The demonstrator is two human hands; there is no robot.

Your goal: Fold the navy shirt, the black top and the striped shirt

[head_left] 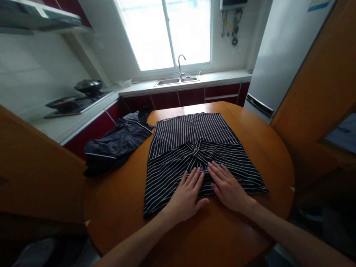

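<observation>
A black garment with white stripes (193,130) lies spread flat on the round wooden table (186,247). Its near part has a twisted knot at the middle, and its stripes slant there. My left hand (188,193) rests on the near edge of the cloth, left of centre, fingers stretched out and thumb apart. Close beside it, my right hand (227,187) lies flat on the same edge, right of centre, with fingers extended. Neither hand grips the fabric.
A dark, crumpled garment with white piping (117,141) lies at the table's left edge. Behind stand a counter with a sink (177,80) and a stove with a lidded pan (88,87). A fridge (287,40) stands at the right.
</observation>
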